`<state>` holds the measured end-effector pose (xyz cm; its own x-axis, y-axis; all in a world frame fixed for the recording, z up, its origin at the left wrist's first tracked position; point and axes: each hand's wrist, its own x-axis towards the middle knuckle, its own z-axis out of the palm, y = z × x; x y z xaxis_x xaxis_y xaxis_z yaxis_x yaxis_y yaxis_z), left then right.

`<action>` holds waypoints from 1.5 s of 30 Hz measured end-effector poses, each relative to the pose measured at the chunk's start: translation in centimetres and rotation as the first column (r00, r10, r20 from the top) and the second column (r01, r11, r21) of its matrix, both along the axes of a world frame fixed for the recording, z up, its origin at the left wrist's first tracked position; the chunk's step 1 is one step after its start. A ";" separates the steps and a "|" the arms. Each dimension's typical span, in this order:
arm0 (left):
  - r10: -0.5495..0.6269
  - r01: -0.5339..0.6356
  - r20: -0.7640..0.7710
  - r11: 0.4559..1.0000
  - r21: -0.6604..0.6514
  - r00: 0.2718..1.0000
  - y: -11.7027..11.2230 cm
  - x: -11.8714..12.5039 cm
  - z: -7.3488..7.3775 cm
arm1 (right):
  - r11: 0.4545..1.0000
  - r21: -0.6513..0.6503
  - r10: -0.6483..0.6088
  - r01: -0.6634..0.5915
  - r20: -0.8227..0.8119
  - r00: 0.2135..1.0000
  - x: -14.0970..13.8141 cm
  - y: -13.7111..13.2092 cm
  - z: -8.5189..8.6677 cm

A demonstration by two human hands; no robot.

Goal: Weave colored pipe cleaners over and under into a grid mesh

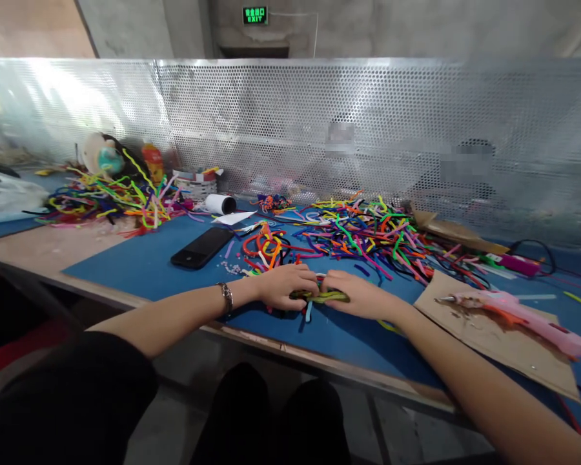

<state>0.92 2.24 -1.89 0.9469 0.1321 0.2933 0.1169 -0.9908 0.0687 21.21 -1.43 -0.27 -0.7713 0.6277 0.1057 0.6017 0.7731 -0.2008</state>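
Observation:
Both hands are together at the front of the blue table, over a small bunch of pipe cleaners (326,297), mostly yellow-green with a light blue end hanging down. My left hand (286,286) has its fingers curled over the bunch's left side. From the right, my right hand (361,294) pinches the same bunch between thumb and fingers. My palms and fingers hide much of it. Just behind my left hand lies a loose group of red, yellow and orange pipe cleaners (266,247).
A large pile of cut pipe cleaners (368,232) spreads behind my hands. At right, a pink glue gun (523,316) lies on cardboard (445,300). A black phone (203,247) and a white roll (217,204) are to the left. A perforated metal panel (271,110) closes off the back.

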 end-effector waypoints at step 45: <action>0.817 -0.265 0.330 0.489 -0.831 0.474 0.7 -2.4 3.1 | 0.944 -0.258 -0.329 0.205 -0.714 0.618 -0.2 0.5 0.2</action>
